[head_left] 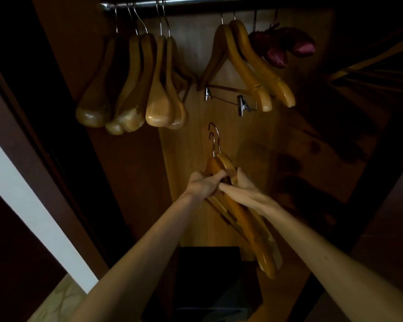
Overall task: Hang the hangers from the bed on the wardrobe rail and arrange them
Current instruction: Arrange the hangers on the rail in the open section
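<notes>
Hands clasp held hangers; right interior too dark.

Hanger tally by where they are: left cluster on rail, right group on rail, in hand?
Left cluster on the rail: 5 wooden hangers, going by the hooks; overlap makes this approximate
Right group on the rail: 2 wooden hangers, plus 1 dark purple padded hanger
Held in both hands: 2 wooden hangers, by the hooks
Total: 10

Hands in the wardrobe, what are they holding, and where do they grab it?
Both hands hold a small bunch of wooden hangers near the top, just under the metal hooks. The left hand wraps round them, and the right hand presses on them from the other side.
</notes>
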Tool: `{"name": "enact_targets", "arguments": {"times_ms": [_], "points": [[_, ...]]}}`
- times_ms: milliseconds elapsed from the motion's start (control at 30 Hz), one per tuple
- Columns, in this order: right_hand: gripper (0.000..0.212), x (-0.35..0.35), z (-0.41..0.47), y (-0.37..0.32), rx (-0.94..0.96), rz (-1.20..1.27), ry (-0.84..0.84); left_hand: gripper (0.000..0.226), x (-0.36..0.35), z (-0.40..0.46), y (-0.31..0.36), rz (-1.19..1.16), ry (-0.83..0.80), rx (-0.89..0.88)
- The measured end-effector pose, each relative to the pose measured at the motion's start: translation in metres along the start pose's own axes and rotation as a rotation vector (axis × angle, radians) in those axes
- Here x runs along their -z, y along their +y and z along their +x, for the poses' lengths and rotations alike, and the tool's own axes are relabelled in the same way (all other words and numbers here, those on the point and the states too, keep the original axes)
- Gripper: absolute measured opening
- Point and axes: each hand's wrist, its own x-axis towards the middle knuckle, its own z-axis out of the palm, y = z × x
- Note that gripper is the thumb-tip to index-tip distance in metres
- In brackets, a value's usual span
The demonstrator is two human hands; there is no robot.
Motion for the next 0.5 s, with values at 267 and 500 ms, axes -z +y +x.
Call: {"name": "enact_targets", "arguments": {"times_ms": [267, 500], "points": [[0.034, 0.017, -0.033, -0.016, 0.293, 0.247, 0.054, 0.055, 0.009, -0.042, 0.032, -0.124, -0.025, -0.128], [0.038, 0.04, -0.071, -0.05, 0.392, 0.33, 0.072, 0.047, 0.02, -0.068, 0.07, -0.11, -0.05, -0.232]]}}
